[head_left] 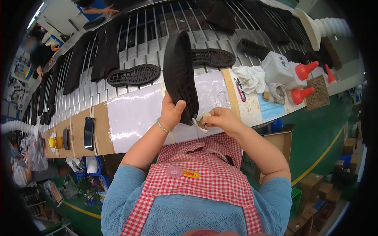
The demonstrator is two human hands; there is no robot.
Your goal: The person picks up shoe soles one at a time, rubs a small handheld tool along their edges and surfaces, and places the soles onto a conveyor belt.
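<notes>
My left hand (172, 113) is wrapped round the lower end of a black shoe sole (182, 74), which stands tilted up with its gridded inside facing right. My right hand (223, 121) pinches a small crumpled whitish rag (201, 124) against the sole's bottom end. Beneath both hands lies a white plastic-covered work sheet (136, 114). Just past it, two more black soles, one on the left (134, 75) and one partly hidden behind the held sole (216, 58), rest on the slatted metal conveyor (169, 49).
Dark fabric boot uppers (106, 55) lie along the conveyor. At right are white bottles with red nozzles (305, 70), a white cloth (250, 78), thread snips (240, 89) and a blue cloth (271, 107). A phone (89, 133) lies left. Another person (37, 57) stands at far left.
</notes>
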